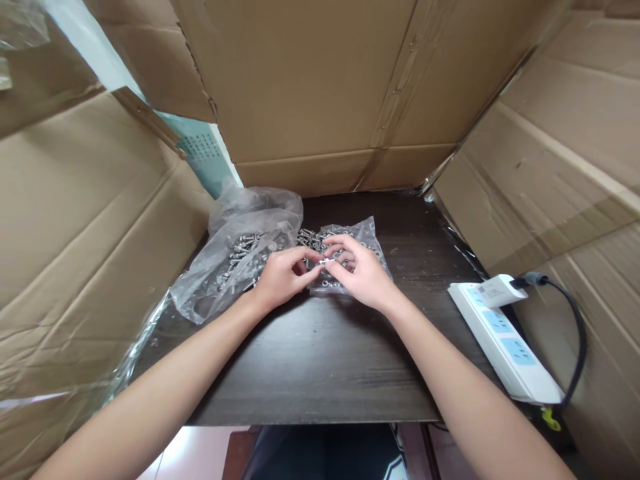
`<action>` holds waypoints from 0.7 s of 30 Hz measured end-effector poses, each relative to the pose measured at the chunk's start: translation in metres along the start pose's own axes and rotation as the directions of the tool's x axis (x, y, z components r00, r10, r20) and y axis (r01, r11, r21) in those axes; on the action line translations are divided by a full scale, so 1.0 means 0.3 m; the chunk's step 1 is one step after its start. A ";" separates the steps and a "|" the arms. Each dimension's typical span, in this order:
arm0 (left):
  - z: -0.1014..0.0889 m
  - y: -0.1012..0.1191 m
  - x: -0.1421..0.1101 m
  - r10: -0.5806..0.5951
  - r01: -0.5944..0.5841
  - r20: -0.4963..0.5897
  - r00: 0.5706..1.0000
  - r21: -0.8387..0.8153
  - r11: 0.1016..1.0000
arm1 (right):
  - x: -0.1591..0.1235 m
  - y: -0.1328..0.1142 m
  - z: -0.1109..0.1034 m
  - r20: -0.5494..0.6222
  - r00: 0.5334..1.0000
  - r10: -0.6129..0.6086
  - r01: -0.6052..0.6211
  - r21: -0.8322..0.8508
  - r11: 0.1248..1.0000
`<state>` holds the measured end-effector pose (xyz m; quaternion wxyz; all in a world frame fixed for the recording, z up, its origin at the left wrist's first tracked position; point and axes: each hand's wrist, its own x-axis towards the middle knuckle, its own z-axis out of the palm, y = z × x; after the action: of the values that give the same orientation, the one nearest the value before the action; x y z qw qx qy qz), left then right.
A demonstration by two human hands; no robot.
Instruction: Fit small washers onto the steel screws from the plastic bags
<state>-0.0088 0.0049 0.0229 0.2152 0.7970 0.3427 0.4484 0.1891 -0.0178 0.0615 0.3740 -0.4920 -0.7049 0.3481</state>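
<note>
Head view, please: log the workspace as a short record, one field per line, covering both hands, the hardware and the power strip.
left hand: left hand, pinching one end of a small metal piece
right hand: right hand, fingertips on the same piece
left side: large clear bag with bolts
behind hands: smaller clear bag with metal parts; in or on it, unclear
surface: dark table
far right: white power strip, adapter plugged in

Print on the sheet (200, 148) and charger (496, 291) seems unreadable.
</note>
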 end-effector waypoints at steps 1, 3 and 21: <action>0.000 -0.002 0.000 0.002 -0.002 0.000 1.000 0.002 1.000 | 0.000 0.002 0.001 0.016 1.000 -0.004 0.003 0.023 1.000; 0.001 -0.005 -0.002 0.009 -0.009 -0.002 1.000 0.002 1.000 | 0.001 0.005 0.003 0.032 0.999 0.007 -0.008 0.024 1.000; 0.004 0.011 -0.002 -0.101 0.100 -0.015 0.995 -0.061 0.993 | -0.002 -0.007 0.016 -0.092 0.996 -0.009 0.000 -0.095 0.995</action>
<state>-0.0068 0.0022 0.0239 0.2583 0.7679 0.3707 0.4541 0.1843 -0.0195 0.0610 0.3831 -0.5232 -0.7038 0.2903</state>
